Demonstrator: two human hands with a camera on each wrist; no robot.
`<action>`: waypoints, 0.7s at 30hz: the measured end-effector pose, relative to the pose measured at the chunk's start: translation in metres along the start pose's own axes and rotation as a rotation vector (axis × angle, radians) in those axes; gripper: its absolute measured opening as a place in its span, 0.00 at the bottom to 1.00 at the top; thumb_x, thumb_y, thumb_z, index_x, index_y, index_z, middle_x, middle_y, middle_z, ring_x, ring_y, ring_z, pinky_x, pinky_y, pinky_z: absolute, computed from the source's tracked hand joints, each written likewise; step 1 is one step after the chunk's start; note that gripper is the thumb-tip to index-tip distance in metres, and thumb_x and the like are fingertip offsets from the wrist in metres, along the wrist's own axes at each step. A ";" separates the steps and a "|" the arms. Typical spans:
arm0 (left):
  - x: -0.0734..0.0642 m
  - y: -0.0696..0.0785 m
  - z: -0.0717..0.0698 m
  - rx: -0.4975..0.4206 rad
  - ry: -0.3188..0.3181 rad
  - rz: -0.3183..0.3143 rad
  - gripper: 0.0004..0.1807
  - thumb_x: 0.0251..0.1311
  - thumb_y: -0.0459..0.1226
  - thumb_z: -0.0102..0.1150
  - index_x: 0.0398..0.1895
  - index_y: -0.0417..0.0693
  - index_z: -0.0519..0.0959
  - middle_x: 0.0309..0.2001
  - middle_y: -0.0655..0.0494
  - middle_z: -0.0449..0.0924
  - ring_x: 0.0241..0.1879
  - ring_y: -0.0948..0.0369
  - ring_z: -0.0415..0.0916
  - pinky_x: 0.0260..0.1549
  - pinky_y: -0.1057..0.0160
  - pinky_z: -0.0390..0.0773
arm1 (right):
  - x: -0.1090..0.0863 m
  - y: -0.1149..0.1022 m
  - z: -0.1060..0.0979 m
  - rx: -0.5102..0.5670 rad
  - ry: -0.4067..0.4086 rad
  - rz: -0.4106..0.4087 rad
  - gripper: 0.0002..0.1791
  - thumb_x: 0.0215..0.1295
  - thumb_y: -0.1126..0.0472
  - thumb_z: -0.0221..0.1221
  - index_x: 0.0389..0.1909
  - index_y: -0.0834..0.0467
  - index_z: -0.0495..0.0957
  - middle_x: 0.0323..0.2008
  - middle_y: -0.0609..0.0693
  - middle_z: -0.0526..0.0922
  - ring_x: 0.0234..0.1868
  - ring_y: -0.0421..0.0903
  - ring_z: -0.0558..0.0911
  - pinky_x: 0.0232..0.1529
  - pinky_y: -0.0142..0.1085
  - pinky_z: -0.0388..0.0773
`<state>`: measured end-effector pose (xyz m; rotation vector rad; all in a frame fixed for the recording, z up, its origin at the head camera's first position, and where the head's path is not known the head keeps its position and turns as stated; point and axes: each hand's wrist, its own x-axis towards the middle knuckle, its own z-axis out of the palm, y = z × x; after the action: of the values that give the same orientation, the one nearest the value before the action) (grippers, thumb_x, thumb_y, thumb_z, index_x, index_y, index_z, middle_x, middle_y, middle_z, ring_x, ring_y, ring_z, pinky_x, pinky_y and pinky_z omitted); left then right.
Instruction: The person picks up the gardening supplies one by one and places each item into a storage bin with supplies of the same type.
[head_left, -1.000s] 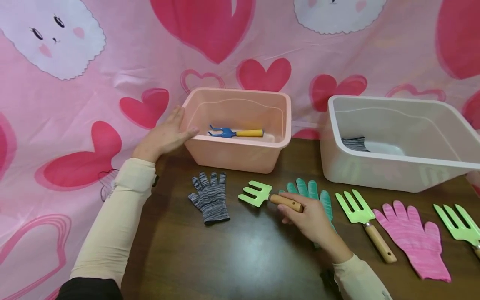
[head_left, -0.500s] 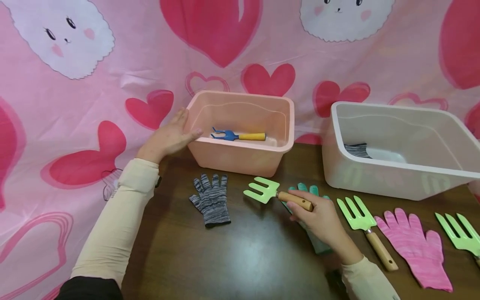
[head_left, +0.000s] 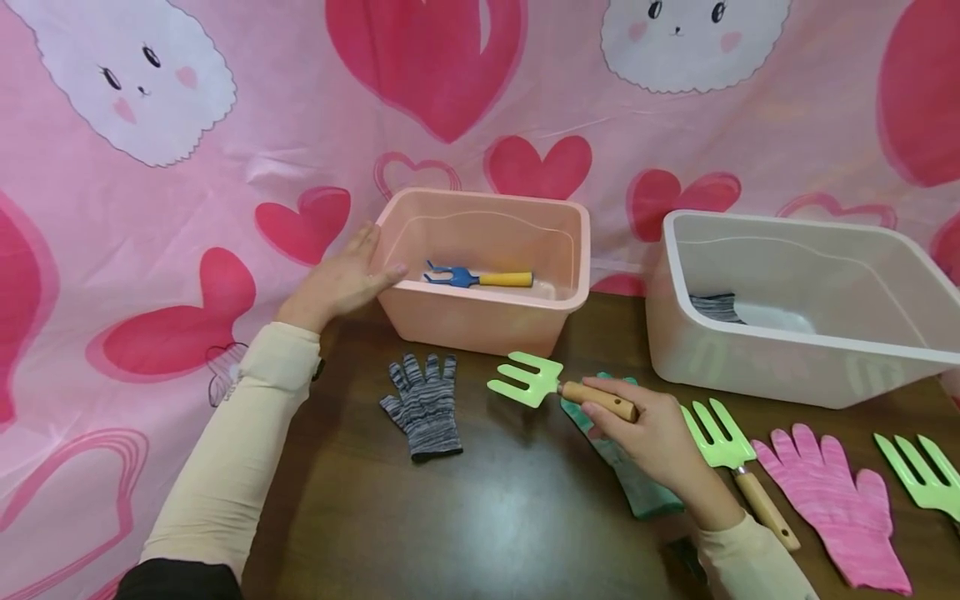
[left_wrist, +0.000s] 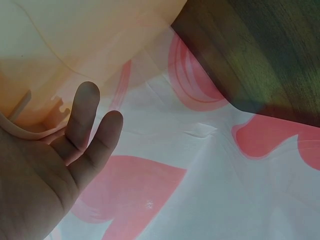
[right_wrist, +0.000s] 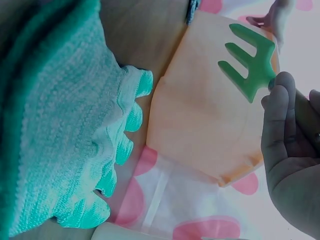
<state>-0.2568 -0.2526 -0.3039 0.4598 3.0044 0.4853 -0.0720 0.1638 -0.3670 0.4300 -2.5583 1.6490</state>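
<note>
My right hand [head_left: 652,433] grips the wooden handle of a green hand fork [head_left: 531,379], its three tines pointing left above the table. Under that hand lies a teal glove [head_left: 630,475], partly covered by it; the right wrist view shows the glove [right_wrist: 75,130] large at the left. At the left end of the pink bin [head_left: 480,321] is my left hand [head_left: 337,279], fingers extended along the rim and thumb over the front edge. Inside this bin rests a blue hand rake [head_left: 480,278] with a yellow handle. A grey striped glove [head_left: 425,408] lies in front of the bin.
To the right stands a white bin [head_left: 757,367] with a grey striped item [head_left: 717,307] inside. Along the table's right side lie a second green fork [head_left: 731,454], a pink glove [head_left: 836,500] and a third green fork [head_left: 926,479]. A heart-patterned cloth [head_left: 300,100] hangs behind.
The right hand has moved slightly right and down with the green fork still held, uncovering more of the teal glove's cuff. The left hand stays at the pink bin. The head view shifted slightly.
</note>
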 end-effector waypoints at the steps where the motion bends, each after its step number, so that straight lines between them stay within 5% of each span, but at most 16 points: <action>1: 0.000 0.000 0.000 0.002 -0.001 0.000 0.56 0.67 0.71 0.36 0.81 0.42 0.36 0.81 0.42 0.34 0.79 0.47 0.32 0.73 0.41 0.46 | 0.000 0.000 0.000 0.008 -0.002 0.000 0.18 0.66 0.65 0.67 0.56 0.63 0.83 0.27 0.51 0.87 0.24 0.49 0.87 0.15 0.31 0.72; 9: 0.001 0.000 0.003 -0.005 -0.021 -0.021 0.57 0.65 0.72 0.36 0.82 0.45 0.34 0.81 0.44 0.32 0.79 0.46 0.33 0.72 0.39 0.46 | 0.000 -0.002 -0.004 0.067 -0.002 -0.001 0.18 0.66 0.65 0.67 0.56 0.61 0.83 0.33 0.56 0.87 0.26 0.51 0.87 0.18 0.34 0.77; 21: 0.001 -0.001 0.002 0.000 0.003 -0.018 0.56 0.66 0.70 0.39 0.82 0.44 0.36 0.81 0.42 0.35 0.79 0.47 0.34 0.72 0.40 0.48 | 0.001 -0.007 -0.012 0.142 0.017 -0.070 0.18 0.66 0.72 0.64 0.57 0.68 0.80 0.37 0.49 0.88 0.25 0.52 0.87 0.26 0.34 0.83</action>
<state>-0.2579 -0.2526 -0.3065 0.4320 3.0088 0.4849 -0.0722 0.1713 -0.3556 0.5074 -2.3944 1.8072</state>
